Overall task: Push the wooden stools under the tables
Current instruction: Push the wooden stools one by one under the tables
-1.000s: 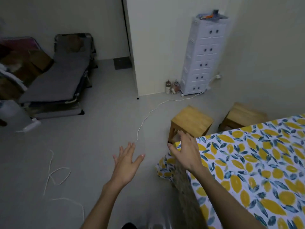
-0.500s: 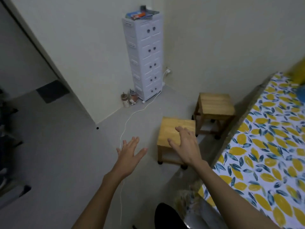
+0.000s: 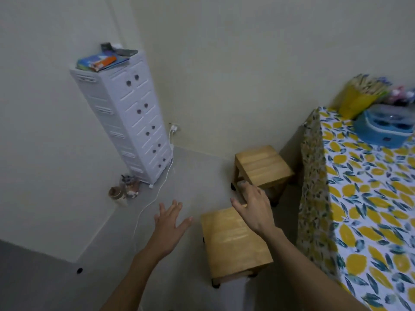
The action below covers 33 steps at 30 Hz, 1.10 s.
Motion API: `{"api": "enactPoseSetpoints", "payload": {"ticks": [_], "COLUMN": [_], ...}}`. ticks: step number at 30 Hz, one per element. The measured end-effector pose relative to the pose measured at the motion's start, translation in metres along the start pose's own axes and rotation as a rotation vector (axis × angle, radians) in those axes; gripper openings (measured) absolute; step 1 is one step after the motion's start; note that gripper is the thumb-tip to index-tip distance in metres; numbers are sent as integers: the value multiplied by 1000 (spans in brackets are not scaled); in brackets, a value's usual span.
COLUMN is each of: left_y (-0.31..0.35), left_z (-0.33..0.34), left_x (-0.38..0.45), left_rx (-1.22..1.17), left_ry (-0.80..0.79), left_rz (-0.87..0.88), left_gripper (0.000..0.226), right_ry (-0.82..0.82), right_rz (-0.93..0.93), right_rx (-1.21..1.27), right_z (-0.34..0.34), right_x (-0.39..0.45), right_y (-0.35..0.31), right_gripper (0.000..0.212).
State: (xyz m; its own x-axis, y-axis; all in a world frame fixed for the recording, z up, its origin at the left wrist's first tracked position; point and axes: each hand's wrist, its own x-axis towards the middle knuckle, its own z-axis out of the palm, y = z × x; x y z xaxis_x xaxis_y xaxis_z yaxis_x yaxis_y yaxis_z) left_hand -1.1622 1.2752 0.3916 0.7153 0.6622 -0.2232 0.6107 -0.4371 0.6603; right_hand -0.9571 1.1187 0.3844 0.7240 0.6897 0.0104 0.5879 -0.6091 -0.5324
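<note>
Listing, near to far:
Left hand (image 3: 169, 223): open, fingers spread, palm down over bare grey floor (image 3: 67, 286); holds nothing; just left of the near stool.
Right hand (image 3: 253, 206): open, fingers extended, above the far edge of the near stool; whether it touches the seat cannot be told; grips nothing.
Near square light-wood stool with dark feet (image 3: 233, 241): stands on the floor, out beside the table, not under it.
Table with white cloth printed in yellow lemons and blue leaves (image 3: 359, 221): right side; cloth hangs down its edge.
Far square light-wood stool (image 3: 262, 164): near the table's corner, also out in the open.
White cable (image 3: 146, 207): runs along the floor.
Tall white plastic drawer tower (image 3: 132, 122): against the wall.
Blue round container (image 3: 384, 129): on the table's far end.
</note>
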Motion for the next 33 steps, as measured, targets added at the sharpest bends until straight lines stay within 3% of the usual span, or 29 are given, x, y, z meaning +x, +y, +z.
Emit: {"api": "enactPoseSetpoints", "payload": {"ticks": [9,18,24,33], "left_y": [-22,-27,20,52], "left_z": [-57,-84,-41,88], "left_x": [219,388,492,664], "left_rx": [45,223,338,604], "left_ry": [-251,-561,-752,-909], "left_rz": [304,468,560,692], "left_gripper": [70,74,74,71], "right_ry": [128,195,259,221], "right_rz": [248,603,798,999], "right_rx": [-11,-8,25,136], "right_z": [45,90,114,175], "right_x": [134,216,270,372], "right_y": [-42,-58,-23,98], "right_gripper": [57,57,64,65]}}
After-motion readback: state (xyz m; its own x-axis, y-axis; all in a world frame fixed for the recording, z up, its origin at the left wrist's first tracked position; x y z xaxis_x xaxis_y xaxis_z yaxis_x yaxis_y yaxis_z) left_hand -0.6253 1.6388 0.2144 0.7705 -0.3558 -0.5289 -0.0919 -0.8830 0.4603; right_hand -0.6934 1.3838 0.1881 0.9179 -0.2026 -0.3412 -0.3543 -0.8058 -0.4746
